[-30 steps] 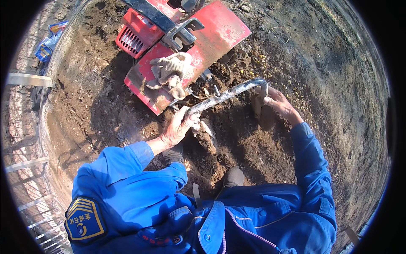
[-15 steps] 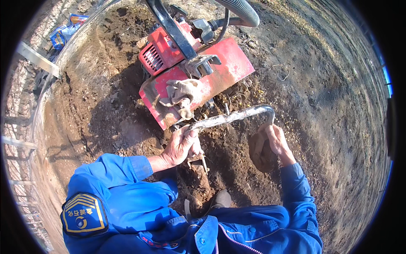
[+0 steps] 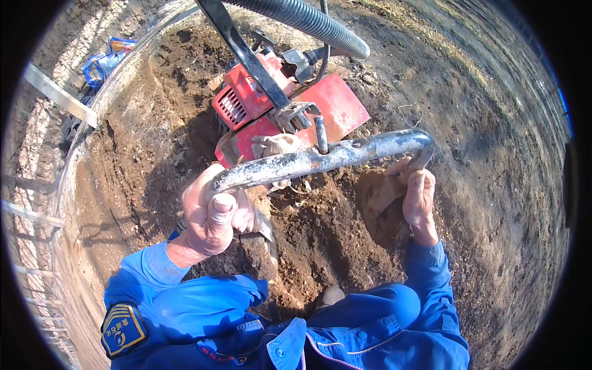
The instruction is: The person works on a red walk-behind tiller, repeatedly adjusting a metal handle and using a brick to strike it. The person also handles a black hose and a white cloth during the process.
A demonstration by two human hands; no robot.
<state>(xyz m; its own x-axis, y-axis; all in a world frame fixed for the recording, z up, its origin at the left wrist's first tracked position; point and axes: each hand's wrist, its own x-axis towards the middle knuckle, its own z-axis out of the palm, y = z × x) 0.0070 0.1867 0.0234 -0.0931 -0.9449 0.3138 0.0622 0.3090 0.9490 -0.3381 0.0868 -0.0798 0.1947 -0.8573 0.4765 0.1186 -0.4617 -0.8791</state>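
A bent metal pipe (image 3: pixel 370 150), worn and flaking white over dark metal, spans the space between my hands, raised above the soil. A short peg (image 3: pixel 321 134) stands out from its middle, and both ends bend down. My left hand (image 3: pixel 213 216) closes round the left bend, thumb toward me. The right end is pinched between thumb and fingers of my right hand (image 3: pixel 420 198). Just beyond lies a red tilling machine (image 3: pixel 333 105) with a slotted engine cover (image 3: pixel 237 102). A dirty pale work glove (image 3: pixel 280 143) rests on its red housing, partly hidden by the pipe.
A black bar (image 3: pixel 243 52) and a ribbed grey hose (image 3: pixel 308 24) rise from the machine toward the top edge. Loose dug soil (image 3: pixel 320 228) lies between my hands and my feet. At far left are pale slats (image 3: pixel 58 95) and a blue packet (image 3: pixel 102 65).
The pipe has come up nearer my head and looks larger, now covering part of the machine. My left hand has shifted left; my right hand has moved slightly right.
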